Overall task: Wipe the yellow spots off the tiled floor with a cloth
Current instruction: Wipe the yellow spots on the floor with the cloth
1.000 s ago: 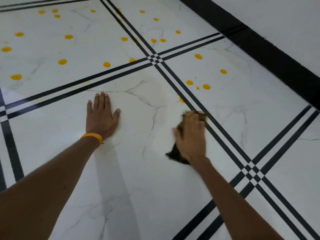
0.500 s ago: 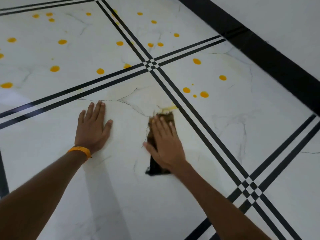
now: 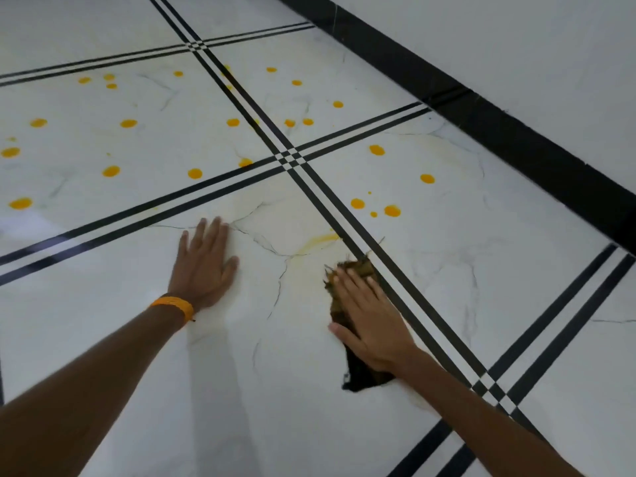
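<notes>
Currently, both arms extend forward and down to the tiled floor [image 3: 344,425]. The left hand [image 3: 203,266] lies palm-down and flat on the white tile, fingers [image 3: 210,232] straight and close together, thumb angled out to the right; it holds nothing. An orange wristband [image 3: 173,304] circles the left wrist.

The right hand [image 3: 370,321] presses palm-down on the cloth [image 3: 358,376], fingers extended, slightly spread and pointing up and to the left, thumb out to the left. It lies flat on the cloth rather than gripping it. The cloth is dark, with a frayed, yellow-stained front edge showing beyond the fingertips and a black end showing beneath the wrist. It sits on the same tile as the left hand, just beside the black double stripe [image 3: 430,321] to its right.

A yellow smear [image 3: 318,241] lies on the tile just ahead of the cloth. Yellow spots [image 3: 392,211] sit on the tile beyond the stripe, and more are scattered over the farther tiles to the upper left. A black skirting band [image 3: 516,132] runs along the wall at upper right.
</notes>
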The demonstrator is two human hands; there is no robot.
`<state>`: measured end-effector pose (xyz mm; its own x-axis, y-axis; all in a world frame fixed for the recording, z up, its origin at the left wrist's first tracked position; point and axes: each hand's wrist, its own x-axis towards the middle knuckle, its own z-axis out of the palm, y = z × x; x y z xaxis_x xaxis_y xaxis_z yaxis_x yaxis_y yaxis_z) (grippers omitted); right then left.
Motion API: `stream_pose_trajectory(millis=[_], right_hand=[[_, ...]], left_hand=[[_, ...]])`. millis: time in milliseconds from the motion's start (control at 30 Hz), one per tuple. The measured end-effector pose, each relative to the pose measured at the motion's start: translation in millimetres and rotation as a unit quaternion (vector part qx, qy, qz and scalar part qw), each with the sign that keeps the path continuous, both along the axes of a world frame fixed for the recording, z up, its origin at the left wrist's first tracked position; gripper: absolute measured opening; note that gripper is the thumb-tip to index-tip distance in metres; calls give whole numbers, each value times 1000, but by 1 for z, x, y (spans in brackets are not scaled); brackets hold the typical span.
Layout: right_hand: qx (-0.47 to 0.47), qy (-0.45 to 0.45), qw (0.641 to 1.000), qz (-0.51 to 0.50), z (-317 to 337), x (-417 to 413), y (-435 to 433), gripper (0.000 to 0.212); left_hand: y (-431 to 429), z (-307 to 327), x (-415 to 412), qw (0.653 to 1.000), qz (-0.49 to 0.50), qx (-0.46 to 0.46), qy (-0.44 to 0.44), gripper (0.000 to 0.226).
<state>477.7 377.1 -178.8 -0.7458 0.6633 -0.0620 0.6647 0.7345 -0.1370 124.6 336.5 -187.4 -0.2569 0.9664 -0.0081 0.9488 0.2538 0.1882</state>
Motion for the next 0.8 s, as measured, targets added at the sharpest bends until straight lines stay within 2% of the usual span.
stream_pose_trajectory(millis=[33, 100, 167, 200, 233, 300, 333, 400, 500, 567, 633, 700, 800], right_hand=[[9, 5, 1000, -3, 0, 9, 10, 75], [21, 11, 995, -94, 2, 5, 46, 77], [26, 21, 984, -173, 0, -36, 79, 83], [26, 29, 984, -171, -1, -65, 85, 84], [21, 35, 989, -142, -2, -92, 82, 84], [14, 33, 999, -22, -4, -118, 54, 81], [16, 29, 999, 31, -5, -113, 41, 80], [7, 35, 996, 76, -6, -82, 37, 76], [17, 32, 999, -5, -7, -56, 69, 73], [13, 22, 994, -108, -6, -82, 88, 77], [-6, 34, 989, -144, -1, -128, 81, 80], [-16, 28, 997, -67, -2, -149, 50, 78], [-26, 28, 995, 94, 0, -108, 27, 74]], left_hand=[[7, 1, 4, 1000, -8, -4, 0, 81], [12, -2, 8, 1000, -4, -5, 4, 81], [11, -8, 7, 1000, 3, 14, 15, 76], [13, -11, 6, 1000, 3, 19, 15, 74], [15, -12, 6, 1000, 1, 18, 11, 72], [14, -13, 8, 1000, -2, 18, 4, 70], [14, -13, 9, 1000, 0, 19, 2, 69], [15, -10, 8, 1000, 7, 9, -5, 69], [15, -6, 7, 1000, 18, 2, -6, 69], [18, -3, 8, 1000, 19, -3, -11, 69], [18, -3, 9, 1000, 18, -4, -19, 69], [14, -4, 9, 1000, 19, -5, -24, 68], [17, -3, 13, 999, 17, 7, -33, 67]])
